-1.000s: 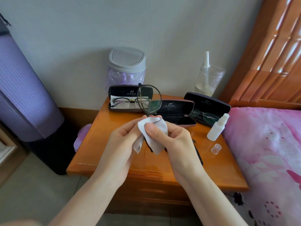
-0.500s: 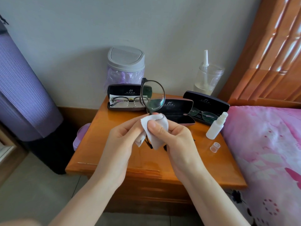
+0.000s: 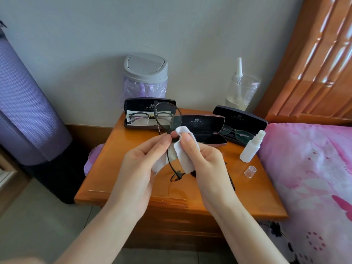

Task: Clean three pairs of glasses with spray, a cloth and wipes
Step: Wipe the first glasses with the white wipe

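The round-lensed glasses (image 3: 167,116) have turned in my grip over the last second: the free lens, which stood nearly straight up, now leans a little to the left, and more of the lower rim and its hinge shows between my palms. The cleaning cloth (image 3: 183,155) has shifted with it and now bunches up against the bridge. I read this as mid-wipe on the first pair, with the lower lens being worked and the upper one perhaps still to do.

My left hand (image 3: 139,164) pinches the frame at the bridge, thumb and forefinger closed on it, and holds the pair on end above the nightstand (image 3: 118,168). My right hand (image 3: 205,161) grips the cloth, which is folded around the lower lens, with the thumb pressing on the near face; the fingers behind are hidden.

The other two pairs lie untouched in the left case (image 3: 133,103) and the right case (image 3: 245,119), well beyond my fingertips. The middle case (image 3: 205,130) sits open and empty just behind the cloth. The spray bottle (image 3: 251,147) stands uncapped to my right, with its clear cap (image 3: 250,171) beside it.
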